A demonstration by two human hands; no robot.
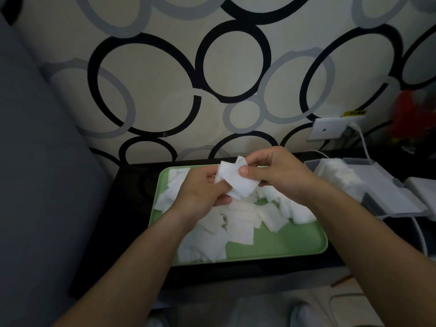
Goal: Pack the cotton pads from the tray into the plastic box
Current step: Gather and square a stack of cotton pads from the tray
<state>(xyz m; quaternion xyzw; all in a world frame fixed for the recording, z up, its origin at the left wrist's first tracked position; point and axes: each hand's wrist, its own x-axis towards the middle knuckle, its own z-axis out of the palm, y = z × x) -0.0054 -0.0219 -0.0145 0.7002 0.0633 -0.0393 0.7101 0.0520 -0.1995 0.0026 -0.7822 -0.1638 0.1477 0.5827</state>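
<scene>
A green tray (278, 243) lies on a black table and holds a loose heap of white square cotton pads (238, 223). Above the tray's far half, both hands hold a small bunch of cotton pads (237, 181). My left hand (200, 194) grips the bunch from below and the left. My right hand (276, 173) pinches it from the right, thumb on the top pad. A clear plastic box (368, 182) with its lid open stands to the right of the tray, with white pads stacked inside.
The black table (132, 208) stands against a wall patterned with circles. A wall socket (330, 131) with a white cable sits behind the box. Another white object (422, 192) lies at the far right. A grey sofa (35, 161) fills the left side.
</scene>
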